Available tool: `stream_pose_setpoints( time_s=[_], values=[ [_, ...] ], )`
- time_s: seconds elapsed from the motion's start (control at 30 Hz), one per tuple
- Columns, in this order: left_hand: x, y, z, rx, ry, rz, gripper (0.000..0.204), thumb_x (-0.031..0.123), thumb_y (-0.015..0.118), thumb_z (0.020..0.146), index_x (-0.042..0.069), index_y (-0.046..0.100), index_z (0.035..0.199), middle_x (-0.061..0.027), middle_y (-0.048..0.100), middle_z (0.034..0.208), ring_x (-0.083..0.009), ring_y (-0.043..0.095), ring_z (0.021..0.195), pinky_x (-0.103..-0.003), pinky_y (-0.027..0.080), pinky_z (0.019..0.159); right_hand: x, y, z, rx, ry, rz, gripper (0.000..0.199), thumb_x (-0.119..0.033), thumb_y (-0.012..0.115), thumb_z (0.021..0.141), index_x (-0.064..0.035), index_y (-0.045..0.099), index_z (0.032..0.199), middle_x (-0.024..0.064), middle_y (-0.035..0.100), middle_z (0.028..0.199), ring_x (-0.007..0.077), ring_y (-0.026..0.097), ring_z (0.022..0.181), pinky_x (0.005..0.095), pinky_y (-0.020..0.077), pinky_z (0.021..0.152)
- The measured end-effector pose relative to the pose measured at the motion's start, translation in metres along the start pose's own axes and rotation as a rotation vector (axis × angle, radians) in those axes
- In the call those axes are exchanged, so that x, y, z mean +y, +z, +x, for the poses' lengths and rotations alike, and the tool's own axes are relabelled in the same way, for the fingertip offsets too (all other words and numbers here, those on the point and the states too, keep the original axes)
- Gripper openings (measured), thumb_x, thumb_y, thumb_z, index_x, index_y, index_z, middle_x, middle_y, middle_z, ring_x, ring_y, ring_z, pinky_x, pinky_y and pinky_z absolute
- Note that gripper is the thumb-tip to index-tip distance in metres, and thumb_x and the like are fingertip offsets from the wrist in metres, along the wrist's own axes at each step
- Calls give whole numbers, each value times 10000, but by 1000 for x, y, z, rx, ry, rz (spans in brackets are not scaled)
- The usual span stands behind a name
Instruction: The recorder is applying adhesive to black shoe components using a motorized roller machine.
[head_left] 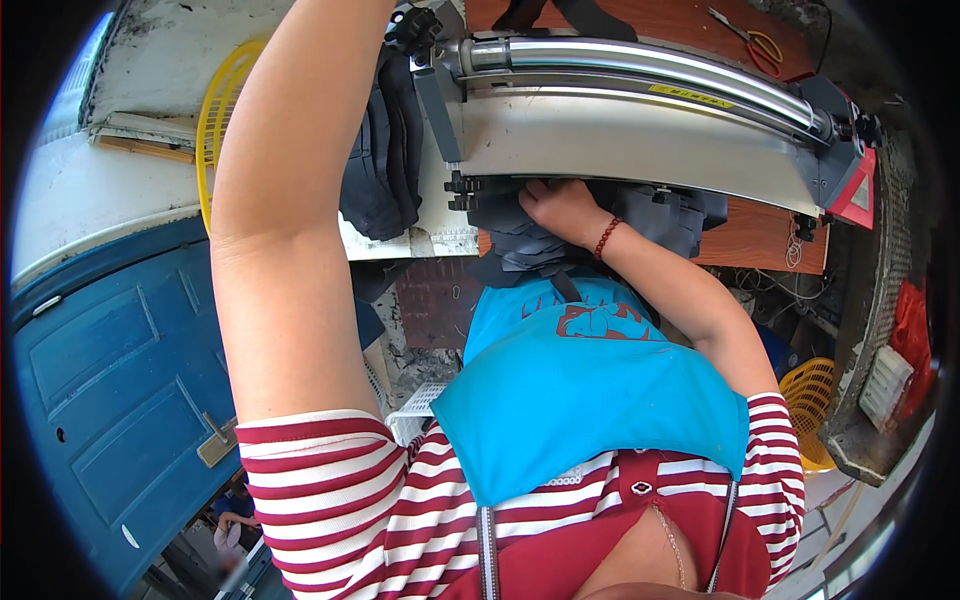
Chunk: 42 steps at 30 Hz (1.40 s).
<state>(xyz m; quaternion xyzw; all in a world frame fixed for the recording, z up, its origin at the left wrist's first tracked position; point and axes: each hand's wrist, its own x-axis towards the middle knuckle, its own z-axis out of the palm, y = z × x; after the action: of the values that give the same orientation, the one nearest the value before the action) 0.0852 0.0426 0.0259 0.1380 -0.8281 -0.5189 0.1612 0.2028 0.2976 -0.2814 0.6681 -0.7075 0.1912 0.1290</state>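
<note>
My left arm stretches up past the top edge, so my left hand lies outside the picture. My right hand (565, 208), a beaded bracelet at its wrist, is at the front edge of a long machine (640, 130) with a metal roller. Its fingers are curled on a stack of dark grey cloth pieces (530, 240); the fingertips are partly hidden near the machine's edge. More of the cloth sticks out to the right of the hand. Another bundle of folded dark cloth (385, 160) hangs over the white table edge, left of the machine.
A yellow basket (205, 150) stands behind my left arm. Scissors with red-yellow handles (765, 52) lie on the brown tabletop behind the machine. Another yellow basket (808, 400) is low at the right. A blue door (120, 400) is at the left, with another person (235, 515) below it.
</note>
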Motion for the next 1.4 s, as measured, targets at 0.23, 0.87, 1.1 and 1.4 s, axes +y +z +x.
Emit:
stream_pose_setpoints(
  time_s=[0.23, 0.87, 1.1, 1.4],
  values=[
    [-46, 15, 41, 46, 60, 329, 162, 144, 731, 884, 5, 796, 935, -69, 708, 728, -161, 641, 576, -308, 516, 479, -4, -57, -5, -11, -79, 42, 157, -159, 646, 768, -109, 700, 907, 35, 635, 870, 213, 653, 821, 357, 554, 693],
    [-116, 106, -16, -414, 279, 795, 217, 118, 639, 830, 67, 798, 968, -192, 745, 943, -337, 707, 939, -432, 549, 845, 57, -178, -24, 187, 979, 870, 228, -19, 575, 954, 27, 730, 1115, 94, 673, 1021, 132, 657, 847, 288, 532, 759],
    [-108, 113, -5, -631, -169, 650, 502, 460, 698, 808, -17, 786, 935, -158, 735, 907, -237, 663, 798, -368, 526, 777, 76, -166, -12, 297, 1004, 717, 267, 16, 612, 940, -10, 726, 1181, 56, 640, 1039, 86, 605, 844, 231, 500, 788],
    [-168, 100, 34, -511, -258, 572, 459, 445, 728, 844, 13, 769, 990, -127, 742, 949, -235, 697, 790, -370, 584, 663, 79, -176, -16, 310, 938, 503, 283, 52, 623, 906, -38, 710, 1161, 112, 604, 1047, 192, 625, 827, 329, 517, 726]
  ],
)
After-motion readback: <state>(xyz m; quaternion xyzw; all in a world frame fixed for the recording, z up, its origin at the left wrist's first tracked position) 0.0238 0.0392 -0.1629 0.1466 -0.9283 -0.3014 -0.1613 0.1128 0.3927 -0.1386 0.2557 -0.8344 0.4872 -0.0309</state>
